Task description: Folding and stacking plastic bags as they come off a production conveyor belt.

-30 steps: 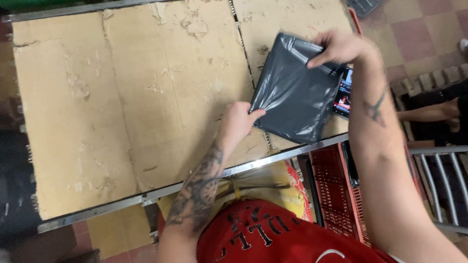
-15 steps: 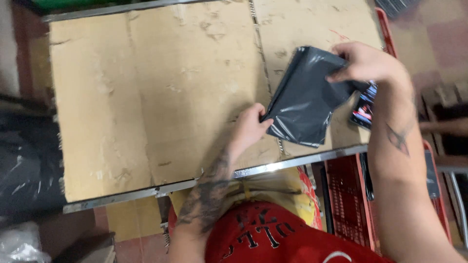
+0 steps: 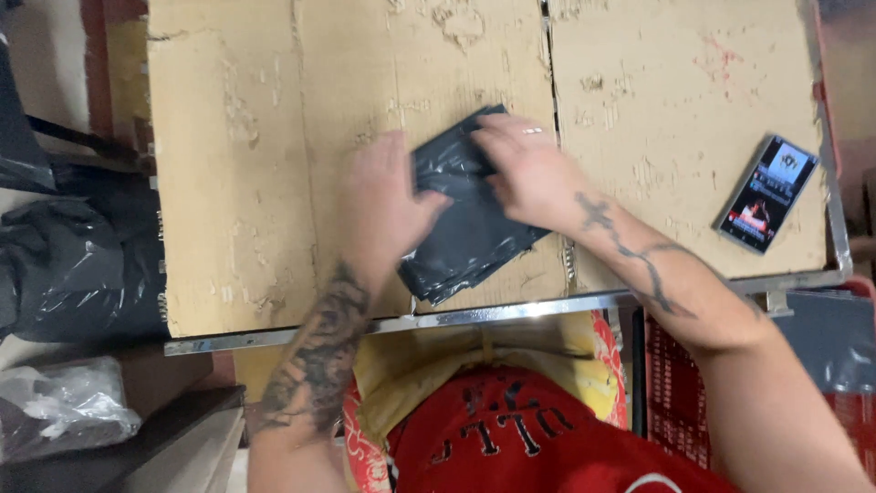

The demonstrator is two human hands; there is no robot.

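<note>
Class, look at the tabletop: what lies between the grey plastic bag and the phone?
In the head view, only bare cardboard lies between the grey plastic bag and the phone, crossed by the right hand and its forearm.

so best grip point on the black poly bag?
The near corner of the black poly bag, overhanging toward the table's metal edge. Come from the near side: it lies flat, folded, and both the left hand and right hand cover its upper half.
</note>
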